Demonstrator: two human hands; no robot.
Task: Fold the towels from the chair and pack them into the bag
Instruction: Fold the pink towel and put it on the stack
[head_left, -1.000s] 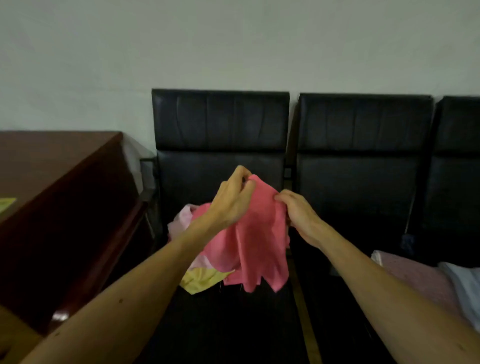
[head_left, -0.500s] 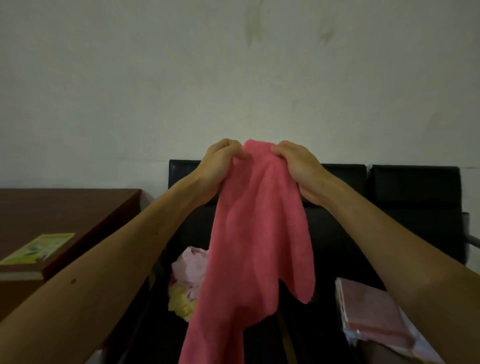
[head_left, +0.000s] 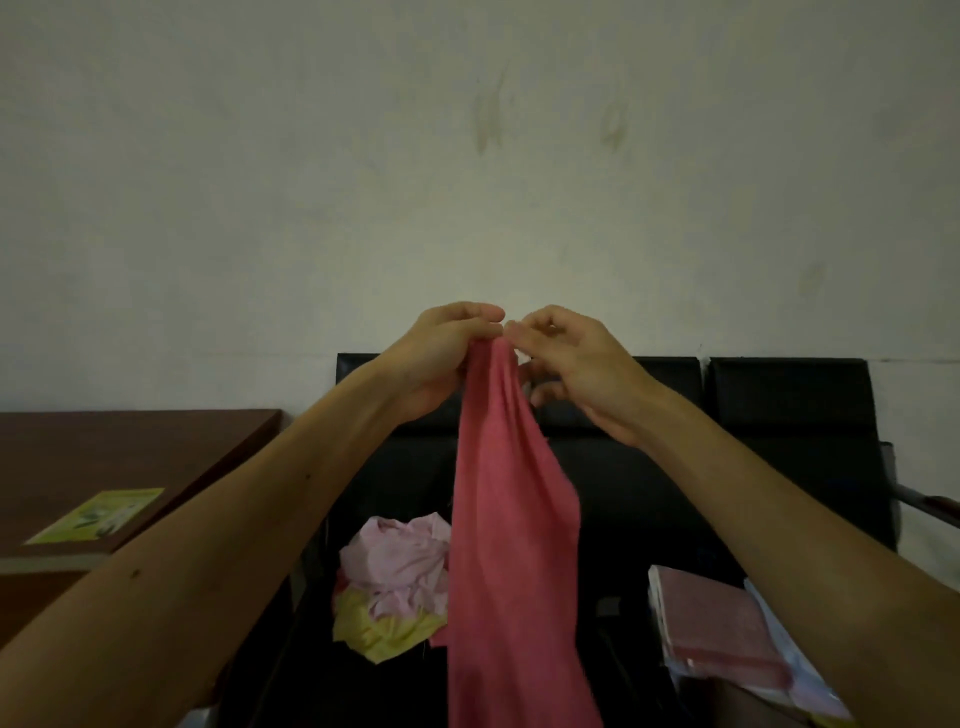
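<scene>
Your hands have drawn together since half a second ago: they gripped the towel's top edge a little apart then, and now their fingertips almost meet, so the cloth hangs gathered into a narrower strip. In the head view, your left hand (head_left: 447, 358) clenches the top of the one coral-pink cloth towel (head_left: 511, 519), fingers curled round it, and your right hand (head_left: 576, 364) pinches the same top edge between thumb and forefinger. The towel hangs straight down in front of the left black padded chair (head_left: 410, 467). Two crumpled towels lie together on that seat: a pale pink crumpled towel (head_left: 400, 561) on top of a yellow crumpled towel (head_left: 384, 631). On the second black chair (head_left: 789, 405) sits one clear plastic bag (head_left: 779, 652) with a folded dusty-pink towel (head_left: 719, 623) in it. At the left, one green-and-yellow booklet (head_left: 98, 514) rests on the brown wooden desk (head_left: 130, 447); its print is too small to read.
</scene>
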